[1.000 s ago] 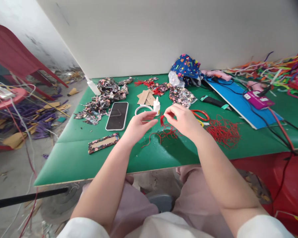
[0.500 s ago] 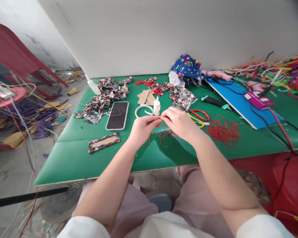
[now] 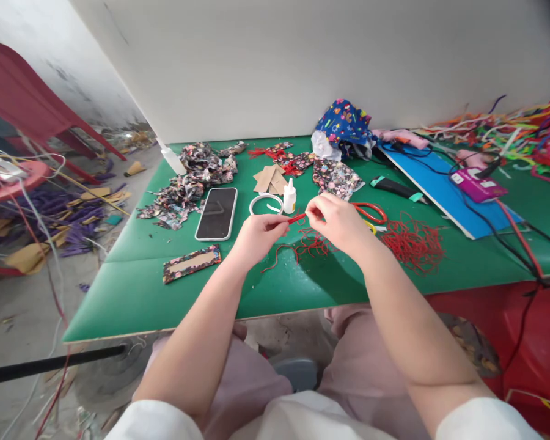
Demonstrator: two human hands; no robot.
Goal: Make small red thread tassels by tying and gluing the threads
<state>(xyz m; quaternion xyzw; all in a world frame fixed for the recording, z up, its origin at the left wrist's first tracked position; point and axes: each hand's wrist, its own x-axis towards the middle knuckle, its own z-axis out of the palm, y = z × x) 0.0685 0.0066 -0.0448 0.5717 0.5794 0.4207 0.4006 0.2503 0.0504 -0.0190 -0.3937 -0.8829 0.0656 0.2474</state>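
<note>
A short red bundle of string [image 3: 297, 218] stretches between my two hands above the green table. My left hand [image 3: 260, 235] is closed, pinching the bundle's left end. At the other end, the fingers of my right hand [image 3: 333, 219] are pinched together on the string. Loose red strings [image 3: 314, 243] lie on the table just below. Right behind the hands stand a small white glue bottle [image 3: 289, 197] and a white ring-shaped band [image 3: 255, 206]. Scissors with red and yellow handles [image 3: 370, 212] are partly hidden by my right hand.
A phone [image 3: 217, 214] and a floral-covered strip [image 3: 192, 264] lie to the left, near floral scraps [image 3: 204, 165]. Brown card pieces [image 3: 270, 179] sit behind. At right are a red string pile [image 3: 415, 243], a cutter knife [image 3: 396, 189] and a blue board [image 3: 453, 189] with cables.
My hands have drawn slightly apart, the right one moving right and the left one a little left. The red string bundle between them now shows.
</note>
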